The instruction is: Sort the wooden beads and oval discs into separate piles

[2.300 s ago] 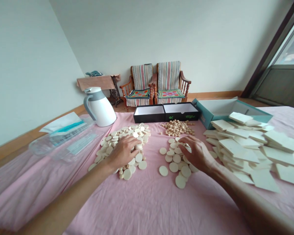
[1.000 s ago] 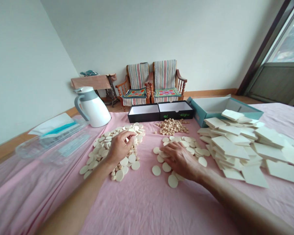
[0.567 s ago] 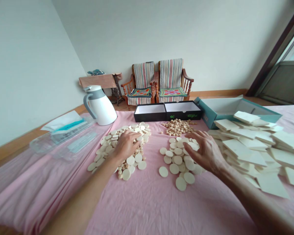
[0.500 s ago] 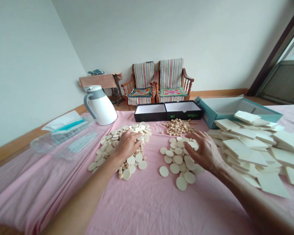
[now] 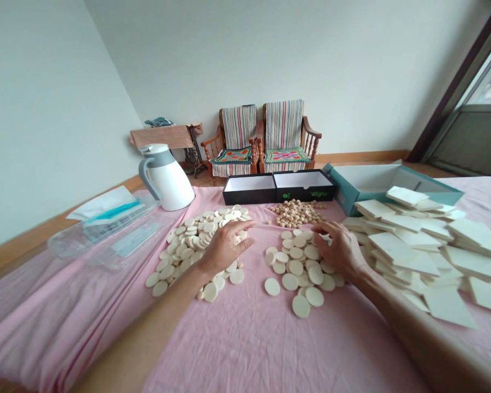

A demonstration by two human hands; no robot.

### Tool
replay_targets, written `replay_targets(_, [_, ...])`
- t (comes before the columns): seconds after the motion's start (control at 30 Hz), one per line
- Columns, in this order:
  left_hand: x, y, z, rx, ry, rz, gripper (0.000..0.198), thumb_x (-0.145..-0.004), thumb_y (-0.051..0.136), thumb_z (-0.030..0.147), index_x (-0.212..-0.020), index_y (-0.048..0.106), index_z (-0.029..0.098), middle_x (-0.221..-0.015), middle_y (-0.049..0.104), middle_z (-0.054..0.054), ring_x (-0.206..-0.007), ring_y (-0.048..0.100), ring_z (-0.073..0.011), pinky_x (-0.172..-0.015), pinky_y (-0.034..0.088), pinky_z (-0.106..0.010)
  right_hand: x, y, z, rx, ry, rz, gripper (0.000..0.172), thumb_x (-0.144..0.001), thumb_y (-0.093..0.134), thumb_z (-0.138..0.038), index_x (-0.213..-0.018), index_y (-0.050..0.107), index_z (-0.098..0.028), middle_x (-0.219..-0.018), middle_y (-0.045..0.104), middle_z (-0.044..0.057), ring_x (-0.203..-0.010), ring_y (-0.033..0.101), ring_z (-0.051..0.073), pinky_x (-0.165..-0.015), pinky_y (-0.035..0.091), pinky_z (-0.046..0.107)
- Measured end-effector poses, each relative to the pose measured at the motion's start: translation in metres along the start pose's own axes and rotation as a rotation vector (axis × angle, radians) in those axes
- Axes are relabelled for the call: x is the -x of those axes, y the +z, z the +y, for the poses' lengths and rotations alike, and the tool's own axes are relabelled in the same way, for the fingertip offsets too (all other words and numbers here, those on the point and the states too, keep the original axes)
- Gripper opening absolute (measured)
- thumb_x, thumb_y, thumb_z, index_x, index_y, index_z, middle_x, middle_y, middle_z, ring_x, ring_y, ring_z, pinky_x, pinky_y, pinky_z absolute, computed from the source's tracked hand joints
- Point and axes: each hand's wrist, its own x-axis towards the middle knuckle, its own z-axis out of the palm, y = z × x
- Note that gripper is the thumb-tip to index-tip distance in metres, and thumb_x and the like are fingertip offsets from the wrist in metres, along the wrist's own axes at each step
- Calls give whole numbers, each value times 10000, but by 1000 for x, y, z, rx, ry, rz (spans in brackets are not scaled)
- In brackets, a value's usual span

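Observation:
My left hand [image 5: 226, 248] is over the right side of a heap of pale wooden discs [image 5: 184, 254]. Its fingers and thumb are stretched toward the right and apart, with nothing seen between them. A few small wooden beads show among the discs under it. My right hand [image 5: 342, 250] is at the right edge of a second, smaller group of discs [image 5: 297, 267]. Its fingers are bent but apart from the thumb, and no object shows in them. Just beyond its fingertips lies a pile of small round wooden beads [image 5: 297, 213].
Square wooden boards [image 5: 413, 240] are heaped at the right, before a teal box [image 5: 393, 180]. Two black trays [image 5: 303, 185] stand at the back. A white jug [image 5: 167, 183] and clear plastic packaging [image 5: 106, 224] are at the left. Pink cloth [image 5: 245, 338] covers the table.
My left hand has moved to the right across its heap, its fingers straighter. My right hand has drawn back slightly to the right, uncovering more discs.

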Motion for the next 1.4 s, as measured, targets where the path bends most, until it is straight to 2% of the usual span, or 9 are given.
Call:
replay_targets(0.07, [-6, -3, -4, -115, -11, 3, 264, -821, 603, 238, -1080, 642, 202, -1062, 681, -60, -986, 609, -194, -908, 456, -337, 0, 0, -1, 0, 2, -8, 184, -771, 476, -219, -836, 645, -184, -850, 655, 62, -813, 567, 208, -759, 425, 324])
replay_targets(0.2, [-13, -9, -20, -477, -70, -125, 178, -736, 678, 244, -903, 697, 183, -899, 696, -90, -915, 609, -265, -846, 454, -393, 1, 1, -3, 8, -3, -39, 171, -785, 470, -225, -816, 633, -182, -816, 643, 60, -793, 561, 207, -751, 420, 326])
replay_targets(0.3, [-13, -9, -30, -587, -93, -145, 143, -729, 661, 225, -862, 697, 187, -830, 677, -88, -872, 601, -263, -794, 456, -375, 1, 3, -3, 5, -2, -37, 166, -792, 464, -219, -803, 626, -182, -792, 632, 58, -782, 558, 202, -751, 417, 323])
replay_targets(0.53, [-9, -7, -32, -409, -101, -40, 156, -674, 636, 161, -825, 671, 181, -852, 675, -53, -828, 599, -207, -786, 461, -331, 1, 4, -3, -7, 0, -14, 149, -777, 480, -202, -800, 628, -194, -806, 638, 53, -795, 558, 203, -742, 412, 320])
replay_targets(0.67, [-13, -8, -20, -38, -82, -85, 263, -761, 620, 271, -1008, 649, 185, -948, 683, -42, -799, 612, -152, -698, 487, -256, 1, 5, -2, -9, -12, -15, 159, -780, 479, -201, -818, 634, -193, -813, 636, 54, -798, 556, 202, -747, 411, 322])
replay_targets(0.73, [-17, -7, -18, 28, -82, -63, 252, -815, 572, 305, -1026, 649, 189, -972, 685, -44, -796, 617, -141, -662, 485, -234, 1, 5, -1, -5, -13, -18, 160, -782, 479, -202, -818, 635, -190, -815, 635, 57, -794, 552, 203, -742, 410, 323])
replay_targets(1.0, [-30, 6, -34, -464, -74, -112, 98, -700, 665, 272, -753, 695, 195, -789, 666, -56, -818, 591, -218, -773, 450, -335, 1, 3, -3, 21, -19, -37, 155, -786, 479, -184, -813, 632, -188, -820, 636, 59, -793, 542, 206, -734, 404, 321])
replay_targets(1.3, [-26, 15, -33, -494, -122, -59, 95, -673, 679, 264, -733, 668, 191, -838, 645, -66, -858, 571, -239, -805, 430, -371, 0, 5, 0, 12, -39, -34, 162, -785, 476, -179, -816, 635, -189, -821, 633, 55, -789, 539, 201, -732, 404, 320])
replay_targets(1.4, [-28, 9, -28, -286, -56, -117, 161, -716, 666, 282, -850, 679, 195, -845, 650, -42, -797, 588, -182, -743, 458, -295, 0, 6, 1, 22, -44, -43, 160, -789, 479, -181, -823, 635, -192, -833, 634, 60, -796, 538, 203, -738, 405, 322])
